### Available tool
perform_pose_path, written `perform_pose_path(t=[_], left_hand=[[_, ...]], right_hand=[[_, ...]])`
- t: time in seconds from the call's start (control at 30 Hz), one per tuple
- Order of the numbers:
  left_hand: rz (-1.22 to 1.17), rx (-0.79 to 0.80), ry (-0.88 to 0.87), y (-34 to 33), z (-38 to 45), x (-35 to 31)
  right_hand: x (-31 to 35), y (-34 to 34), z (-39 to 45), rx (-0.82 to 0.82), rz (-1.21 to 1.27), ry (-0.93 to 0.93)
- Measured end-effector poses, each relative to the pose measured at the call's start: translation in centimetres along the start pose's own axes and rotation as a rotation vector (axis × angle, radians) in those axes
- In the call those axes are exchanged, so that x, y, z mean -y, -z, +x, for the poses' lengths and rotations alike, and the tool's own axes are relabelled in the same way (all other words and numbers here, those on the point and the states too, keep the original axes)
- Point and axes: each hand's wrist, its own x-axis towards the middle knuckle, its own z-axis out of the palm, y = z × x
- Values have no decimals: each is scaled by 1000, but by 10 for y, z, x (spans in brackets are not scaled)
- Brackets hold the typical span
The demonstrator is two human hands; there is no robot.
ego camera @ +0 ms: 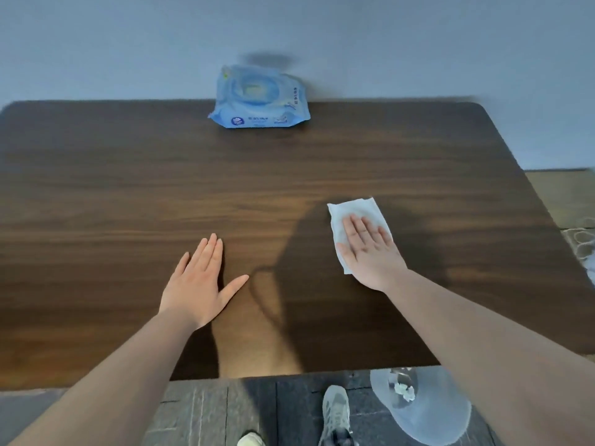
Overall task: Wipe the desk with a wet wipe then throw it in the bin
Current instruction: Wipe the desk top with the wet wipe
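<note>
Head view: right hand (pixel 370 249) flat, fingers spread, pressing the wet wipe (pixel 357 214) onto the desk (pixel 128 188), well nearer than the wipes pack (pixel 259 98). Left hand (pixel 199 281) lies flat on the desk, holding nothing. Wiping step: keep even palm pressure, sweep overlapping strokes. Bin (pixel 425 410) sits on the floor, nearer than the pack, past the desk's near edge.

A grey shoe (pixel 336 413) stands on the dark tiled floor (pixel 251 410) below a pale wall (pixel 418 43).

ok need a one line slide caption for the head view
Right hand presses a wet wipe flat on the wooden desk; left hand rests beside it.
</note>
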Motion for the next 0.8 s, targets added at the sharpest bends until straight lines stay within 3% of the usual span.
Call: perform_pose_path(t=[0.17,0.37,0.8], left_hand=[[-7,-19,279,-8,-68,136],[-15,-61,410,-19,-111,236],[-194,-185,413,-26,-114,257]], right_hand=[[159,-14,40,22,-63,256],[326,-38,68,-10,-136,488],[582,-73,101,37,-220,808]])
